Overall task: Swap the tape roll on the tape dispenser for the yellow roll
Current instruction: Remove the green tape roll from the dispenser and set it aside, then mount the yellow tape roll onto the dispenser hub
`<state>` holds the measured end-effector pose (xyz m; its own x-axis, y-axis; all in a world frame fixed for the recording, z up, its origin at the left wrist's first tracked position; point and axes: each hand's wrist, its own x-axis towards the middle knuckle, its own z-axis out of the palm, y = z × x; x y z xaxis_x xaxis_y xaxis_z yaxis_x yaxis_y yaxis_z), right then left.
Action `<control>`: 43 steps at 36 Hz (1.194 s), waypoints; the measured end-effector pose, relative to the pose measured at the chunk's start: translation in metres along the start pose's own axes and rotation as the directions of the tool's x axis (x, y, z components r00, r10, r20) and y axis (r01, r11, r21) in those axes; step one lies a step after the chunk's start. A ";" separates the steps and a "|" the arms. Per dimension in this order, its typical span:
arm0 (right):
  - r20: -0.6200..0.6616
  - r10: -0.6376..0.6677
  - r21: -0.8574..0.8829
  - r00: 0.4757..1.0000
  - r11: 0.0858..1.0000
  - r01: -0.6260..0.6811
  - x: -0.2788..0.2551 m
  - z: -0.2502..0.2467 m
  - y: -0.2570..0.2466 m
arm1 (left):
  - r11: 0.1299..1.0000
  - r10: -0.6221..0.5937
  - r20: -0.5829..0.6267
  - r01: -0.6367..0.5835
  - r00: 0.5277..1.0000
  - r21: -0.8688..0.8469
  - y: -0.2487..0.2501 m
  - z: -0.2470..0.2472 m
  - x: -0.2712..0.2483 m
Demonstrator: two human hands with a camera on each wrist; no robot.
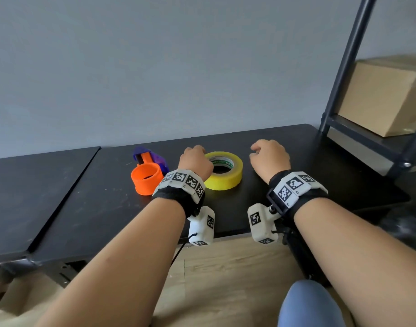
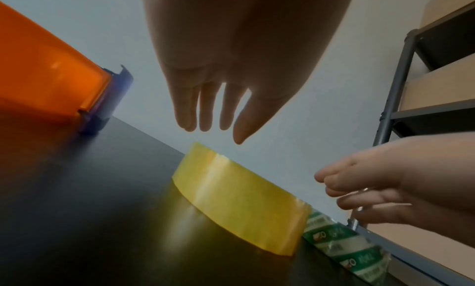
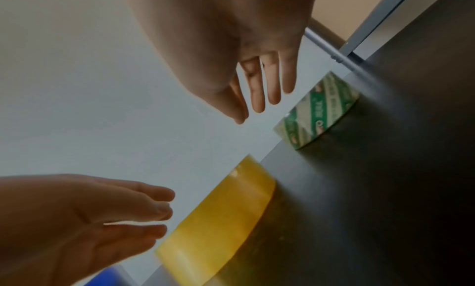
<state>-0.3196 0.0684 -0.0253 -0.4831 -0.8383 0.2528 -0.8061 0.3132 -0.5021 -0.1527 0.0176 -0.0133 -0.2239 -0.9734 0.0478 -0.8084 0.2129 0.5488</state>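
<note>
The yellow tape roll [image 1: 226,172] lies flat on the black table [image 1: 96,208]. Left of it lies the purple tape dispenser [image 1: 152,158], whose orange hub [image 1: 147,179] carries no tape. My left hand [image 1: 196,159] hovers over the yellow roll's left edge; in the left wrist view its fingers [image 2: 205,111] hang straight, just above the yellow roll [image 2: 241,201], holding nothing. My right hand [image 1: 269,155] floats to the right of the roll with relaxed, empty fingers [image 3: 259,91]. A clear roll with a green-printed core [image 3: 318,111] lies beyond it, hidden in the head view.
A dark metal shelf frame [image 1: 343,67] stands at the table's right end, with a cardboard box [image 1: 381,97] on its shelf. A second black tabletop [image 1: 25,185] adjoins on the left. A grey wall [image 1: 155,67] runs close behind the table.
</note>
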 end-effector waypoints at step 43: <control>0.141 -0.198 0.437 0.970 0.892 0.118 -0.027 0.023 -0.150 | 0.962 -0.179 -0.280 0.108 0.943 -0.251 -0.076 -0.111 -0.031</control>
<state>-0.1781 0.0344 0.0240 -0.2608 -0.9382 0.2275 -0.6265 -0.0149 -0.7793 -0.0237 0.0220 0.0362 0.0857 -0.9798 0.1806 -0.6648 0.0788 0.7428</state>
